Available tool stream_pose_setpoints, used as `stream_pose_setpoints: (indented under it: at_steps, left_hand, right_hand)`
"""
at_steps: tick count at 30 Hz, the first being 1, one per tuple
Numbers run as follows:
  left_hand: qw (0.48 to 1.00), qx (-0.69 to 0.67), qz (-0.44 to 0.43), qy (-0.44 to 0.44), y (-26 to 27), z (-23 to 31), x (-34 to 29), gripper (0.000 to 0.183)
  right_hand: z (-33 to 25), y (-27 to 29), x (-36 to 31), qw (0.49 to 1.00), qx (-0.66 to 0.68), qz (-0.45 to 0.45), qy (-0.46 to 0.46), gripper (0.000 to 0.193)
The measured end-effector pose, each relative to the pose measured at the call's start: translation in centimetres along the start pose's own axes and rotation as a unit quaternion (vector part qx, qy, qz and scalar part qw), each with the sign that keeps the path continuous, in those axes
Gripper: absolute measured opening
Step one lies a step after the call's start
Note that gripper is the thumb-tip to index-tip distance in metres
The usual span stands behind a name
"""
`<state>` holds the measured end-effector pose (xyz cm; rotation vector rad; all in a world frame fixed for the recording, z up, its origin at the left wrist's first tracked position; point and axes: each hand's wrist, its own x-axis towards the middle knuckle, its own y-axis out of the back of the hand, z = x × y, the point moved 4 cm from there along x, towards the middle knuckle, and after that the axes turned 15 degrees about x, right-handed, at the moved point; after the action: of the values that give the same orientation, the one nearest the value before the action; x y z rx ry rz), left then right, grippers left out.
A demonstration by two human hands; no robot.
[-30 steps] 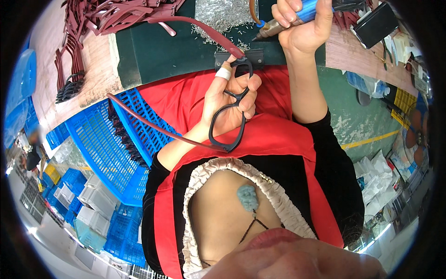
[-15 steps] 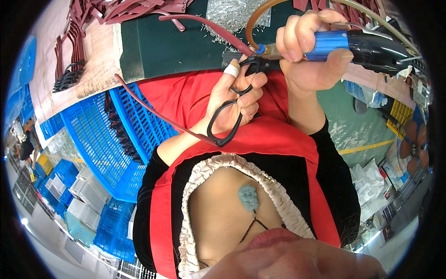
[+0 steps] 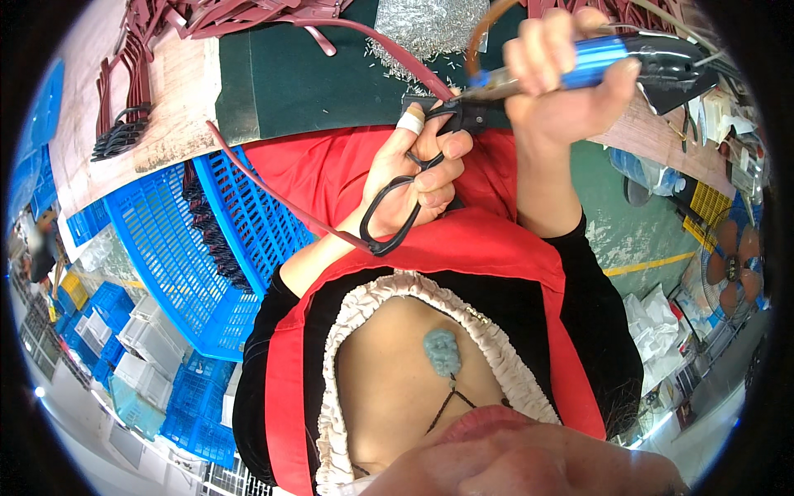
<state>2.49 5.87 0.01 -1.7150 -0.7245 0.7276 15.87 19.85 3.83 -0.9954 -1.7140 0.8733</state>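
My left hand (image 3: 422, 169), white tape round one finger, grips a black eyeglass frame (image 3: 387, 217) with dark red temples. One temple (image 3: 281, 192) slants down beside my left forearm; the other (image 3: 395, 51) stretches across the bench's dark mat. The frame's upper end is at a small black block (image 3: 470, 117) on the bench edge. My right hand (image 3: 542, 87) is wrapped round an electric screwdriver (image 3: 597, 62) with a blue grip and black body. Its shaft points left at the hinge area by the block; whether its tip touches a screw I cannot tell.
Many tiny screws lie on a clear bag (image 3: 434, 29) and the dark mat (image 3: 306, 87). Loose red temples (image 3: 248, 16) pile up at the far left, near several black-tipped ones (image 3: 124, 132). Blue baskets (image 3: 165, 256) stand left of my lap, and a fan (image 3: 732, 260) at the right.
My right hand and the screwdriver have shifted up and slightly right, the tool tilting more toward the block. My left hand and the eyeglass frame have stayed nearly in place.
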Motion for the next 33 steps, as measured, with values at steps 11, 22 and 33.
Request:
stream_pose_setpoints:
  at_steps: [11, 22, 33]
  left_hand:
    - [0.321, 0.444, 0.476, -0.688, -5.9, 20.3, -12.7, 0.029]
    - [-0.096, 0.78, 0.362, -0.501, -16.7, 20.3, 0.1, 0.053]
    - [-0.224, 0.903, 0.223, -0.29, -27.3, 32.6, 13.3, 0.021]
  right_hand:
    - [-14.3, 6.7, 2.4, 0.582, -0.799, 0.024, 0.146, 0.03]
    - [-17.1, 12.3, 6.3, 0.559, -0.827, -0.025, 0.057, 0.023]
    - [-19.9, 5.0, -2.9, 0.813, -0.448, 0.317, 0.197, 0.022]
